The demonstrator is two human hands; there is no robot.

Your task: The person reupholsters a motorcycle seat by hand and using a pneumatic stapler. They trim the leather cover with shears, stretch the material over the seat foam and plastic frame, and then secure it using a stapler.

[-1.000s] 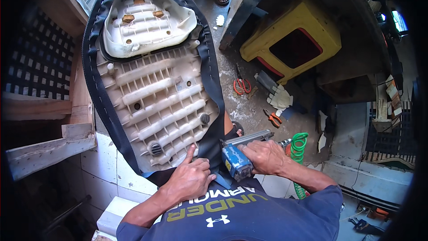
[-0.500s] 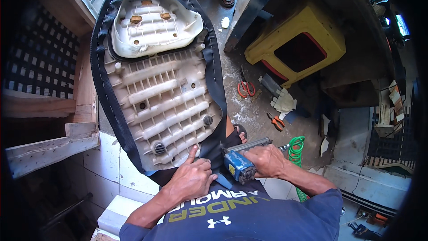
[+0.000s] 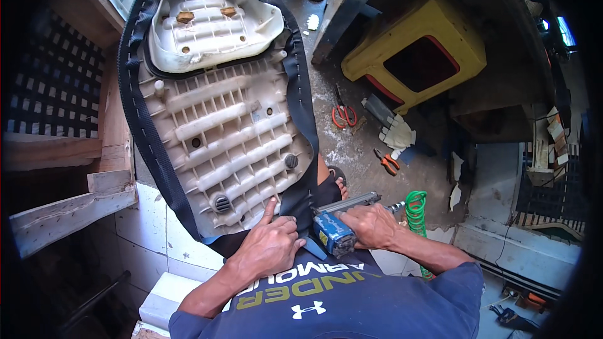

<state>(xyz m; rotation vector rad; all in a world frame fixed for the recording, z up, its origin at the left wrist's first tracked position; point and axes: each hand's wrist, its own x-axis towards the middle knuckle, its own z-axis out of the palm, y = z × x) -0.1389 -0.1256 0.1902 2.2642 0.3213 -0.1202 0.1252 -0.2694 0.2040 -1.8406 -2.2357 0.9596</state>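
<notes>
- Here, the left hand (image 3: 270,248) is pressing the black cover (image 3: 300,119) down against the seat base (image 3: 226,132), its index finger stretched out onto the ribbed plastic and the other fingers curled over the cover's edge.
- The right hand (image 3: 370,226) is clenching around a blue stapler (image 3: 336,229), whose nose is sitting just beside the left fingertips, at the cover's edge.
- A green coiled hose (image 3: 416,213) is trailing off just beyond the right knuckles.
- The seat base is lying underside up, stretching away from the left fingers; the cover is wrapping along both of its long sides.
- Well past the right fingers, on the floor, red scissors (image 3: 343,115), orange pliers (image 3: 388,162) and a yellow stool (image 3: 418,56) are lying.
</notes>
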